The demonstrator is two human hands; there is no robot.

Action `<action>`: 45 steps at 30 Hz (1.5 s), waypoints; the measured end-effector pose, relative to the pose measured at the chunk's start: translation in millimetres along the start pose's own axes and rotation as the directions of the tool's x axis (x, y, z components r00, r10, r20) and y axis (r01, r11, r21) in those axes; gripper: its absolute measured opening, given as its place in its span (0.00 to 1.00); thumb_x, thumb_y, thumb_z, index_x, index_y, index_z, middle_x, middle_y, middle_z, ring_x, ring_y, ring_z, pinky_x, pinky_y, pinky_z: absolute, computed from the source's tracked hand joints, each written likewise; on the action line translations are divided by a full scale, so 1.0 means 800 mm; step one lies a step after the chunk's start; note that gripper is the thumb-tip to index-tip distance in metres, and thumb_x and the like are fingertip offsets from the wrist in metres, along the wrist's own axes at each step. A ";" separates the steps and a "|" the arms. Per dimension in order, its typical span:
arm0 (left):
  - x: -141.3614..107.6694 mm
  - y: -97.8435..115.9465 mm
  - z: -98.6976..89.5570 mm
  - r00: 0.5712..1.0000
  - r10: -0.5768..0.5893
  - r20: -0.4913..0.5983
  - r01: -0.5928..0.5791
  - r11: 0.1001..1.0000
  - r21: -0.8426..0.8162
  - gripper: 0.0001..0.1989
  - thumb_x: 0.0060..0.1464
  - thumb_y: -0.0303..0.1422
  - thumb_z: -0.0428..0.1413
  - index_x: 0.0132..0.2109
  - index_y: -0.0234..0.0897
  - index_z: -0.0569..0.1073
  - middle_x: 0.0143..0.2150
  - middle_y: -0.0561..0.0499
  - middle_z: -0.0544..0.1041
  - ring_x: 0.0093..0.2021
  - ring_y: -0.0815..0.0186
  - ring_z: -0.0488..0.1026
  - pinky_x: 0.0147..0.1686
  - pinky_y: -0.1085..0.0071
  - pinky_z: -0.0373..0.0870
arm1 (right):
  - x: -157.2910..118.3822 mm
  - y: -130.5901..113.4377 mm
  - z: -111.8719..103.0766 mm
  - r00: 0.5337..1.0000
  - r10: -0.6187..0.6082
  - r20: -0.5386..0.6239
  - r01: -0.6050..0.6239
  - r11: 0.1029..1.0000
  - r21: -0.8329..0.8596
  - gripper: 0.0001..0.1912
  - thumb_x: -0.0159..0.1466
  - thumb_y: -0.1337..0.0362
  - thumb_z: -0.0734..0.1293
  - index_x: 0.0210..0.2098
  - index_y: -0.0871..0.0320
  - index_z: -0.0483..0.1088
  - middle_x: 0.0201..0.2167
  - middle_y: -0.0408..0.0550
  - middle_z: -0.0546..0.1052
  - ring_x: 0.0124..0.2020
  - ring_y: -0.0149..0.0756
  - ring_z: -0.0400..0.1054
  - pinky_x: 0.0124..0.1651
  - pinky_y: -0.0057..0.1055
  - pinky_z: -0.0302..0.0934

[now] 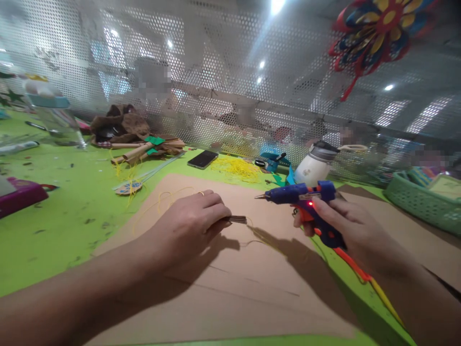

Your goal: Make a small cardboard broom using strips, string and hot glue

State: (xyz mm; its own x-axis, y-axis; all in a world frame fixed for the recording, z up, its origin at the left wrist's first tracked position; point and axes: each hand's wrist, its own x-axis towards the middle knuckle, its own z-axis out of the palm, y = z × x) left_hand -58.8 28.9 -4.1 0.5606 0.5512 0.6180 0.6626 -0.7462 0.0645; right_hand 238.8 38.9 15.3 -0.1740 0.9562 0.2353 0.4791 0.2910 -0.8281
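The left hand [194, 216] has its grip pinching a small stack of brown strips [239, 219] over the middle of a brown sheet [230, 312] on the green counter [68, 206]. The right hand [355, 221] has its grip wrapped round a blue hot glue gun [300, 193] (its pale label [310, 196] is too small to read), above the sheet's right edge. A smartphone [202, 159] lies just beyond the far edge.
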 end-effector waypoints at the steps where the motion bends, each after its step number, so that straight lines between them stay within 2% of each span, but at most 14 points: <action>1: 0.000 0.001 0.001 0.999 -0.028 0.023 0.028 0.999 -0.017 0.09 0.61 0.27 0.51 0.36 0.33 0.76 0.32 0.47 0.73 0.32 0.65 0.67 0.31 0.69 0.64 | 0.002 0.002 0.003 1.000 0.010 -0.006 -0.011 1.000 -0.027 0.25 0.63 0.44 0.62 0.32 0.60 0.76 0.23 0.50 0.76 0.28 0.39 0.71 0.27 0.31 0.63; 6: 0.001 0.012 0.004 0.965 -0.173 0.200 0.193 0.977 -0.087 0.08 0.60 0.34 0.55 0.35 0.35 0.76 0.34 0.48 0.72 0.34 0.64 0.67 0.35 0.68 0.65 | 0.009 0.009 0.017 0.997 -0.013 -0.072 -0.003 0.976 -0.216 0.19 0.59 0.49 0.66 0.35 0.59 0.76 0.28 0.49 0.79 0.31 0.43 0.73 0.34 0.35 0.64; 11: 0.002 0.012 0.002 0.913 -0.252 0.322 0.299 0.949 -0.104 0.13 0.63 0.36 0.50 0.38 0.38 0.77 0.36 0.49 0.73 0.36 0.64 0.69 0.37 0.69 0.64 | 0.008 0.012 0.022 0.995 -0.022 -0.093 -0.009 0.949 -0.314 0.17 0.58 0.51 0.67 0.37 0.57 0.78 0.27 0.47 0.80 0.31 0.45 0.73 0.30 0.35 0.63; 16: 0.002 -0.001 -0.007 0.867 -0.345 0.360 0.400 0.912 -0.088 0.12 0.61 0.37 0.50 0.36 0.43 0.78 0.36 0.52 0.76 0.35 0.66 0.70 0.34 0.71 0.63 | 0.006 0.005 0.023 0.990 -0.122 -0.075 0.084 0.920 -0.384 0.18 0.59 0.52 0.67 0.42 0.57 0.78 0.31 0.45 0.80 0.32 0.43 0.73 0.31 0.32 0.64; 18: 0.004 -0.008 -0.012 0.849 -0.335 0.408 0.396 0.916 -0.072 0.10 0.58 0.37 0.53 0.34 0.43 0.79 0.34 0.53 0.76 0.34 0.66 0.70 0.32 0.71 0.62 | 0.005 0.002 0.024 0.987 -0.150 -0.049 0.117 0.905 -0.410 0.18 0.58 0.53 0.68 0.42 0.57 0.78 0.31 0.45 0.80 0.32 0.43 0.73 0.31 0.31 0.65; 21: 0.008 -0.015 -0.019 0.829 -0.253 0.499 0.344 0.934 -0.099 0.08 0.56 0.36 0.55 0.35 0.43 0.79 0.35 0.54 0.77 0.35 0.66 0.71 0.32 0.73 0.63 | 0.005 0.003 0.026 0.987 -0.153 -0.046 0.124 0.913 -0.388 0.17 0.57 0.54 0.68 0.42 0.57 0.78 0.30 0.45 0.80 0.31 0.42 0.73 0.30 0.32 0.65; 26: 0.009 -0.016 -0.021 0.840 -0.211 0.501 0.289 0.954 -0.082 0.07 0.54 0.33 0.55 0.35 0.43 0.78 0.35 0.54 0.77 0.33 0.66 0.71 0.32 0.73 0.64 | 0.006 0.016 0.032 0.977 -0.115 -0.182 0.061 0.958 -0.280 0.16 0.59 0.53 0.67 0.37 0.58 0.78 0.26 0.47 0.79 0.28 0.41 0.72 0.30 0.34 0.64; 29: 0.006 -0.012 -0.019 0.846 -0.205 0.492 0.273 0.959 -0.070 0.07 0.54 0.32 0.55 0.34 0.43 0.78 0.34 0.54 0.77 0.33 0.66 0.71 0.33 0.72 0.64 | 0.008 0.023 0.032 0.947 -0.082 -0.309 0.021 0.981 -0.195 0.20 0.57 0.50 0.68 0.40 0.60 0.78 0.27 0.49 0.79 0.28 0.42 0.72 0.30 0.35 0.64; 33: 0.002 -0.006 -0.018 0.840 -0.202 0.503 0.279 0.957 -0.081 0.07 0.54 0.30 0.54 0.31 0.42 0.78 0.34 0.53 0.76 0.33 0.66 0.70 0.32 0.71 0.64 | 0.010 0.024 0.032 0.886 -0.025 -0.464 -0.025 0.994 -0.102 0.23 0.55 0.49 0.70 0.40 0.62 0.78 0.28 0.51 0.80 0.29 0.42 0.73 0.36 0.38 0.68; 37: 0.000 -0.005 -0.019 0.832 -0.181 0.524 0.260 0.962 -0.081 0.07 0.52 0.29 0.55 0.30 0.42 0.77 0.33 0.54 0.75 0.32 0.66 0.70 0.32 0.71 0.63 | 0.013 0.024 0.035 0.831 -0.041 -0.555 -0.011 0.996 -0.090 0.25 0.57 0.50 0.69 0.45 0.62 0.78 0.32 0.53 0.81 0.32 0.42 0.74 0.39 0.40 0.69; 41: 0.000 -0.006 -0.021 0.827 -0.175 0.534 0.253 0.964 -0.076 0.07 0.51 0.28 0.55 0.29 0.42 0.76 0.32 0.54 0.75 0.31 0.67 0.69 0.30 0.72 0.62 | 0.016 0.029 0.039 0.819 0.004 -0.574 -0.041 0.998 -0.051 0.25 0.57 0.51 0.69 0.46 0.63 0.77 0.29 0.52 0.80 0.31 0.43 0.75 0.37 0.39 0.70; 45: 0.004 -0.006 -0.024 0.820 -0.160 0.550 0.244 0.966 -0.084 0.07 0.51 0.28 0.54 0.31 0.42 0.77 0.32 0.55 0.75 0.30 0.68 0.69 0.29 0.72 0.61 | 0.018 0.036 0.040 0.834 0.046 -0.550 -0.051 0.999 0.007 0.24 0.56 0.50 0.69 0.43 0.62 0.78 0.29 0.53 0.80 0.31 0.44 0.76 0.37 0.40 0.71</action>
State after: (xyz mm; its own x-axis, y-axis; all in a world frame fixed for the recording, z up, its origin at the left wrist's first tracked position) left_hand -69.9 27.4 12.7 0.6269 0.7763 0.0655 0.7354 -0.6175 0.2790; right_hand 222.0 60.2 -21.4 0.3507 0.8278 0.4379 0.4814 0.2417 -0.8425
